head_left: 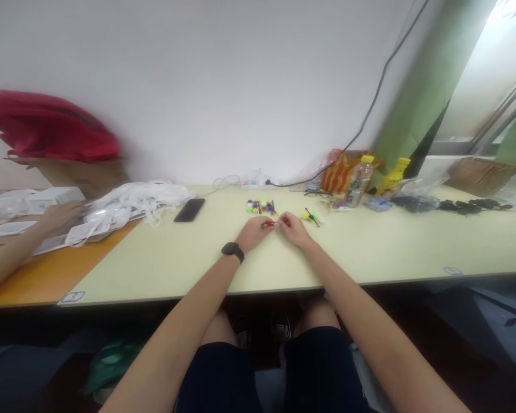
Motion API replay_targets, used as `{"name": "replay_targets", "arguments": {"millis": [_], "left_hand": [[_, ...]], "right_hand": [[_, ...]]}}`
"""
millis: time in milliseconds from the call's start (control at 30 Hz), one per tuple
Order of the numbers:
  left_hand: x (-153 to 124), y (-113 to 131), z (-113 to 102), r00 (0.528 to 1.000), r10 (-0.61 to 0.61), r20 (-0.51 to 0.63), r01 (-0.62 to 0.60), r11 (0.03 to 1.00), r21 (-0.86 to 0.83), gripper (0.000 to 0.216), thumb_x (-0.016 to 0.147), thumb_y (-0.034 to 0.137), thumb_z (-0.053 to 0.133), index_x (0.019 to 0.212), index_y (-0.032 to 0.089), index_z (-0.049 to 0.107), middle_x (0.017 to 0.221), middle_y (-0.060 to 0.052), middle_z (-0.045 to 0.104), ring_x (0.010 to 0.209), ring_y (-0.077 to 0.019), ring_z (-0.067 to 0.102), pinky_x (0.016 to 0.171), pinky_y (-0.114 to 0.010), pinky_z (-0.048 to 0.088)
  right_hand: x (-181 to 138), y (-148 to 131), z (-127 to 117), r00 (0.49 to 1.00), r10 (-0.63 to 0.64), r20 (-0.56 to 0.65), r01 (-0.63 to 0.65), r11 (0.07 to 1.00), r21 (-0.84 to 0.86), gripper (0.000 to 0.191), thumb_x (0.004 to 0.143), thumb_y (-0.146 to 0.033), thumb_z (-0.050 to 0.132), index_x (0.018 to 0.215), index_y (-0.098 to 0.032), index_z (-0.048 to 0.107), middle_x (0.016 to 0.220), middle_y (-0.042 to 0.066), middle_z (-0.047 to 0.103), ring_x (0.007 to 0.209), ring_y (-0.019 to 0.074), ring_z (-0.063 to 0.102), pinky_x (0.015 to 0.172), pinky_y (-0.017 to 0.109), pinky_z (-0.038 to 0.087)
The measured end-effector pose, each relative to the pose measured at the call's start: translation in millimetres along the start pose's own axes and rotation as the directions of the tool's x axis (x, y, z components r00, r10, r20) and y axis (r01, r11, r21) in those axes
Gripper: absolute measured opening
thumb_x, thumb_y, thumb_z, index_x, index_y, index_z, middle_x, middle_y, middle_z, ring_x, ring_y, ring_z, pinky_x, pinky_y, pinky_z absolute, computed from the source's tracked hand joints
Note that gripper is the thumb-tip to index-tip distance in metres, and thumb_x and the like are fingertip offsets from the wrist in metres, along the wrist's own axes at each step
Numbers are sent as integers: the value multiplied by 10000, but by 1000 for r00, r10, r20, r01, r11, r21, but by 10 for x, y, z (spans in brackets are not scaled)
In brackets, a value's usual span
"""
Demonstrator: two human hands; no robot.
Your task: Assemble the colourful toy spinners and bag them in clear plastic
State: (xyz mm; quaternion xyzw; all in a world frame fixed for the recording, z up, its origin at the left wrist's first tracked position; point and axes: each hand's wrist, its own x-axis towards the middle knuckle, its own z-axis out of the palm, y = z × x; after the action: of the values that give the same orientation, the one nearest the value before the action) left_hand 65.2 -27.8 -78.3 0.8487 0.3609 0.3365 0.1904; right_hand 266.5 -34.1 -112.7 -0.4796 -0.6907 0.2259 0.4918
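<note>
Over the pale table, my left hand (pixel 253 233), with a black watch (pixel 233 250) on its wrist, pinches a small red piece (pixel 269 224). The fingertips of my right hand (pixel 295 230) are closed at the other end of that piece, so the two hands nearly meet. It is too small and blurred to tell its kind. Just behind my hands lies a cluster of small colourful pieces (pixel 258 205) in red, blue, yellow, green and white. To the right of my right hand are yellow-green pieces with a thin black part (pixel 312 217).
A black phone (pixel 190 210) lies left on the table (pixel 163 264). White plastic bags (pixel 141 198) and another person's hand (pixel 62 215) are farther left. At right stand a clear bottle (pixel 360 180), a yellow bottle (pixel 394 176) and dark pieces (pixel 466 206). A power strip (pixel 255 182) sits by the wall.
</note>
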Motion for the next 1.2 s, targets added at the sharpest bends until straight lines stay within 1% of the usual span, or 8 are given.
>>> {"name": "replay_targets", "arguments": {"millis": [167, 367, 500, 700, 833, 1033, 1133, 1200], "left_hand": [[-12, 21, -10, 1000, -6, -6, 5, 1000, -30, 192, 917, 331, 654, 968, 179, 760, 971, -66, 767, 861, -202, 666, 841, -325, 528], [-35, 3, -17, 1000, -21, -13, 20, 998, -54, 173, 898, 320, 684, 947, 183, 777, 905, -45, 773, 807, -187, 659, 797, -314, 533], [-33, -7, -11, 1000, -11, -20, 10, 999, -47, 168, 909, 301, 673, 996, 201, 776, 986, -42, 781, 868, -182, 686, 840, -303, 544], [-47, 3, -5, 1000, -14, -27, 15, 998, 68, 170, 914, 326, 662, 973, 233, 792, 933, -39, 775, 857, -212, 679, 821, -332, 526], [-75, 48, 3, 999, -19, -29, 24, 987, 157, 177, 923, 353, 650, 946, 249, 791, 932, -57, 770, 932, -261, 649, 868, -378, 492], [-113, 147, -10, 1000, -9, -12, 10, 986, 164, 132, 911, 325, 660, 903, 242, 762, 975, -69, 758, 972, -278, 626, 923, -414, 476], [-134, 151, -30, 999, -15, -38, 20, 993, 116, 143, 877, 327, 707, 988, 246, 746, 1005, -64, 749, 1012, -279, 630, 942, -413, 487], [-139, 115, -44, 995, -47, -89, 53, 996, 66, 281, 856, 312, 729, 1130, 251, 714, 1111, -66, 736, 1057, -267, 633, 955, -397, 498]], "right_hand": [[4, -18, 26, 1000, 1, 4, -1, 1000, 30, 128, 855, -348, 567, 843, -221, 584, 820, 22, 662, 766, 192, 599, 724, 323, 487], [8, -37, 11, 1000, -7, 27, 5, 998, 70, 116, 823, -330, 609, 811, -215, 608, 803, 26, 684, 747, 192, 624, 724, 325, 501], [11, -40, 1, 999, -4, 44, 0, 997, 81, 99, 805, -310, 634, 791, -212, 632, 781, 25, 698, 728, 190, 626, 704, 315, 502], [26, -23, 15, 998, -9, 67, 3, 996, 90, 78, 787, -277, 634, 766, -206, 657, 772, 27, 707, 705, 187, 627, 693, 314, 504], [18, -28, 16, 997, -4, 82, -3, 996, 88, 76, 783, -271, 638, 756, -204, 662, 776, 31, 710, 699, 187, 621, 691, 318, 505], [-20, -99, 27, 997, 13, 79, -19, 997, 78, 74, 775, -271, 630, 750, -206, 654, 768, 32, 703, 716, 192, 621, 701, 323, 512], [-32, -158, 43, 997, 34, 67, -39, 996, 78, 109, 799, -306, 626, 767, -207, 657, 765, 32, 705, 711, 194, 627, 695, 322, 515], [-41, -197, 48, 997, 55, 44, -59, 995, 79, 154, 827, -352, 617, 780, -211, 659, 769, 36, 709, 720, 203, 634, 687, 322, 513]]}}
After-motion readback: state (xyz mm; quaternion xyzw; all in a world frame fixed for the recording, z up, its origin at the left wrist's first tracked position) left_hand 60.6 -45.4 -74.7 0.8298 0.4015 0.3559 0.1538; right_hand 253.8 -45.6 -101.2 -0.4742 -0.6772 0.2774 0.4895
